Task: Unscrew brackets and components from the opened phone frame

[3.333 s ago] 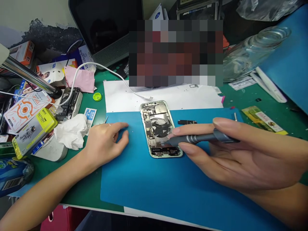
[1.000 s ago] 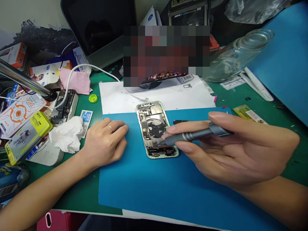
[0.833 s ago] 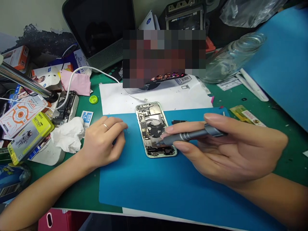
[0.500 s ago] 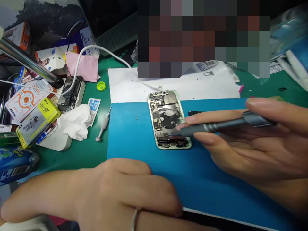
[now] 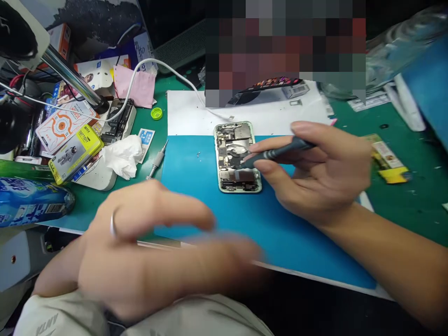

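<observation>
Holding the left hand (image 5: 122,254) half open and seemingly empty at near left, with an opened phone (image 5: 238,161) mid-scene under a tool (image 5: 275,153) in the right hand (image 5: 317,175).
Showing, farther off at left, a tissue (image 5: 122,156) and, on the table (image 5: 420,156), a screwdriver (image 5: 158,161); resting the phone on a blue mat (image 5: 297,247), with its far end over white paper (image 5: 185,119); pinching the tool from the right, with tip leftward over the phone, contact unclear.

A green table (image 5: 416,205) carries a blue mat (image 5: 187,172) beneath the right fingers (image 5: 275,141) and white paper (image 5: 185,111) beyond them; left of them lie a small screwdriver (image 5: 158,161) and lime-green cap (image 5: 156,113).
</observation>
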Demonstrator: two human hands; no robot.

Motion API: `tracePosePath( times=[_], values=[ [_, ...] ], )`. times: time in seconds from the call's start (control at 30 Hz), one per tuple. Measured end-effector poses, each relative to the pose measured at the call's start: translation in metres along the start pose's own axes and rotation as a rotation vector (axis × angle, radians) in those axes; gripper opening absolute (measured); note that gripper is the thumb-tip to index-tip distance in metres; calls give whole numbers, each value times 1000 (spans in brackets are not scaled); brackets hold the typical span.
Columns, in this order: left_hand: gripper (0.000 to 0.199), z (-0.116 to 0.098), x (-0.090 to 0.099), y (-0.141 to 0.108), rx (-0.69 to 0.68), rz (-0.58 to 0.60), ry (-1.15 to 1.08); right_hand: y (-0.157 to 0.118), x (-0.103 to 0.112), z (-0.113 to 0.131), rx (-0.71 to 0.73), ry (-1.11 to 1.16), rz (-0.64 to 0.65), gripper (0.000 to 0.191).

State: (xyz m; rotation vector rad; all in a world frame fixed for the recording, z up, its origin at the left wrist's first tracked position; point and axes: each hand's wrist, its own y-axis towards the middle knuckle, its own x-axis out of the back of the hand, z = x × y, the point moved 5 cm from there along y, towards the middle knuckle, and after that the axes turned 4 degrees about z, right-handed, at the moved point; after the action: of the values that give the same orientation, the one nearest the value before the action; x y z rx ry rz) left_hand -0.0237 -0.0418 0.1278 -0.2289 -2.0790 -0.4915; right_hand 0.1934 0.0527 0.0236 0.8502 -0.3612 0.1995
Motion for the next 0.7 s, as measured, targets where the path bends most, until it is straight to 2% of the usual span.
tracePosePath(
  times=[0.07, 0.17, 0.23, 0.37, 0.47, 0.5, 0.57, 0.7],
  values=[
    [28, 18, -3, -3, -46, -48, -53, 1, 1, 1, 41, -42, -41, 78],
    [23, 55, -21, -23, 211, -174, -44, 6, 0, 3, 51, -75, -32, 70],
    [18, 61, -39, -42, 308, -243, 1, 8, -1, 4, 23, -62, -14, 62],
    [20, 27, -79, -56, 283, -207, 73, 10, 0, 6, -18, -42, 14, 55],
    [30, -2, -103, -43, 219, -91, 95, 9, -2, 7, -18, -48, 43, 50],
    [36, -9, -111, -37, 201, -13, 137, 9, -3, 6, -18, -53, 54, 47],
    [49, -14, -123, -25, 212, 88, 205, 9, -5, 5, -27, -62, 77, 42],
    [60, -14, -138, -13, 253, 139, 291, 9, -8, 2, -46, -55, 102, 40]
  ],
)
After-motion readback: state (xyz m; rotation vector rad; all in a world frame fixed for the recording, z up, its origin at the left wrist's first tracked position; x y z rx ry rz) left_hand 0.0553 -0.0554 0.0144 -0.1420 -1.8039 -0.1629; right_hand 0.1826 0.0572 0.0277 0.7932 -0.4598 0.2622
